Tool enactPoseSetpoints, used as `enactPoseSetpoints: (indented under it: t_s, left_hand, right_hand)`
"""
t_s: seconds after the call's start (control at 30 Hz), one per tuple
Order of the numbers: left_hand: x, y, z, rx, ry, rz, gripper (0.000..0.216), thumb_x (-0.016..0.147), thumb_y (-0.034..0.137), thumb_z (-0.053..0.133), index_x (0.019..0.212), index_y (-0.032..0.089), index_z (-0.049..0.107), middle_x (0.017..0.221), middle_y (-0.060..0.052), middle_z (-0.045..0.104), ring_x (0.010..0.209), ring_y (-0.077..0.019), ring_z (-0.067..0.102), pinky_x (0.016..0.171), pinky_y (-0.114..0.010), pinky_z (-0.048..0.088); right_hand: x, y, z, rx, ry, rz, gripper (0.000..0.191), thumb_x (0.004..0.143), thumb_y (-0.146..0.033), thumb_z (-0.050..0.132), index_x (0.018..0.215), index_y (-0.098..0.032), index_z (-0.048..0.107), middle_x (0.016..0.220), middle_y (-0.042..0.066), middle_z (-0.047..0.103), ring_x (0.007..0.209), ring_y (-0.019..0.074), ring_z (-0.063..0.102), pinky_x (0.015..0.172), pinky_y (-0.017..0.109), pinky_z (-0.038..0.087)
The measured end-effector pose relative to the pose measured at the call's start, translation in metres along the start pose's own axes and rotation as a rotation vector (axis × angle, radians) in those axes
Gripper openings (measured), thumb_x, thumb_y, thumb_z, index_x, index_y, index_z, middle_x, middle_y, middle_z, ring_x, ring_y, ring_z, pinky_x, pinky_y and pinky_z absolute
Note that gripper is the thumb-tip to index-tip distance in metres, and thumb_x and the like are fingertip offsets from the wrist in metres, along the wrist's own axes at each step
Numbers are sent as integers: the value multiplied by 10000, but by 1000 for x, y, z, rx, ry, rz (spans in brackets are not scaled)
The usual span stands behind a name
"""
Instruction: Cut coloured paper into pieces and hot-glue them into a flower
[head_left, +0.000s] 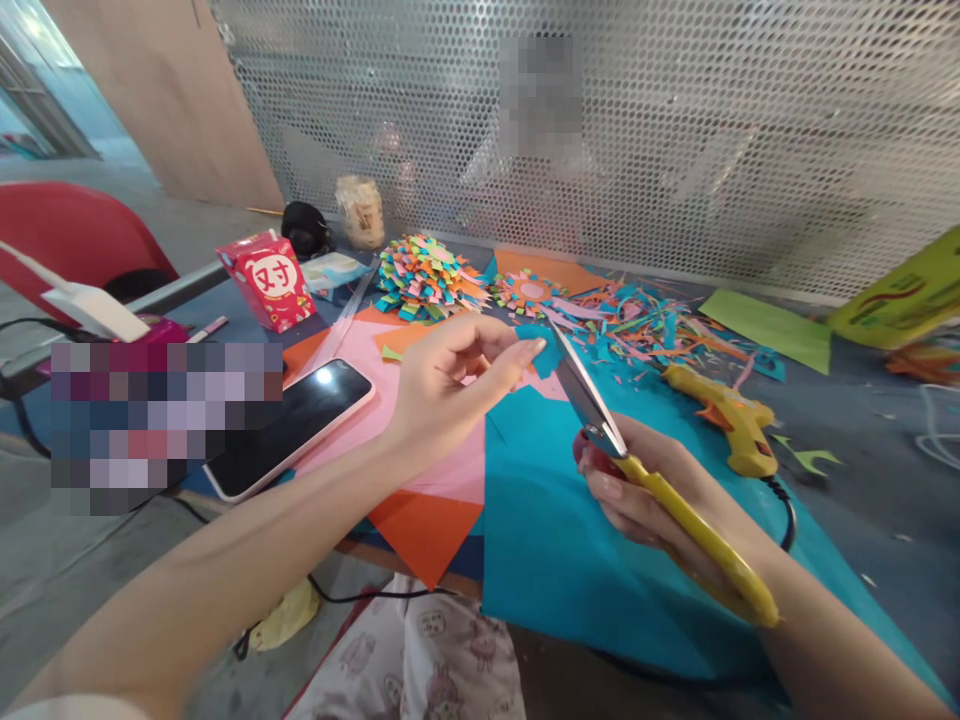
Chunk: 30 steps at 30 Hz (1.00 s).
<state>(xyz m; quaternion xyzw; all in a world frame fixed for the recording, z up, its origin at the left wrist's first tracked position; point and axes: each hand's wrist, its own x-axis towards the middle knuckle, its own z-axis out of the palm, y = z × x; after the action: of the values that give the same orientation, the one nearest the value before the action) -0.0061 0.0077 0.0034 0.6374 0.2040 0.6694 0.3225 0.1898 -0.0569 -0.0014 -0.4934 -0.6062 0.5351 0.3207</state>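
We are pinching a blue paper piece (541, 352) in our left hand (454, 385) and gripping yellow-handled scissors (667, 502) in our right hand (679, 462).

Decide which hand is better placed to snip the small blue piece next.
Probably the right hand: it holds the scissors, blades beside the blue piece pinched by the left hand.

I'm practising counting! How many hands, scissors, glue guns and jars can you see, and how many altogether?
Hands: 2 (left hand, right hand)
Scissors: 1
Glue gun: 1
Jar: 1
Total: 5
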Motion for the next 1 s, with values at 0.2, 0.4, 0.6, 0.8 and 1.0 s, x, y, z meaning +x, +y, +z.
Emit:
enactPoseSetpoints:
  t_s: [0.2, 0.4, 0.6, 0.8, 1.0]
  left_hand:
    - [-3, 0, 1, 0, -15, -82, 307, 810, 376, 709, 628, 171, 569, 536, 40, 562, 463, -44, 511, 406, -142, 389]
    - [-7, -2, 3, -19, -75, -129, 234, 798, 303, 706, 644, 171, 590, 571, 34, 567, 501, -57, 517, 438, -164, 410]
    - [-7, 0, 3, -23, -74, -141, 237, 805, 304, 698, 641, 173, 589, 566, 35, 571, 497, -57, 534, 451, -169, 414]
    - [-7, 1, 3, -2, -65, -143, 269, 803, 356, 707, 639, 177, 591, 569, 31, 564, 493, -60, 524, 443, -177, 409]
    - [-8, -2, 1, -59, -61, -137, 241, 830, 340, 695, 676, 178, 605, 594, 34, 566, 516, -57, 550, 442, -164, 406]
  right_hand:
    - [-1, -3, 4, 34, 19, 21, 479, 748, -581, 723, 782, -233, 396, 620, -86, 363, 439, 40, 249, 381, 241, 133]
    - [-2, -8, 7, 51, 37, 41, 481, 745, -570, 727, 764, -235, 383, 603, -90, 347, 446, 44, 238, 381, 236, 126]
    - [-2, -7, 6, 61, 40, 49, 487, 740, -580, 730, 759, -233, 389, 602, -90, 347, 443, 42, 244, 378, 228, 136]
    - [-2, -5, 4, 56, 16, 31, 495, 742, -601, 722, 756, -230, 395, 585, -94, 350, 435, 38, 259, 370, 221, 150]
    - [-3, -8, 6, 47, 48, 54, 508, 722, -608, 733, 750, -231, 394, 590, -93, 341, 445, 41, 250, 377, 226, 135]
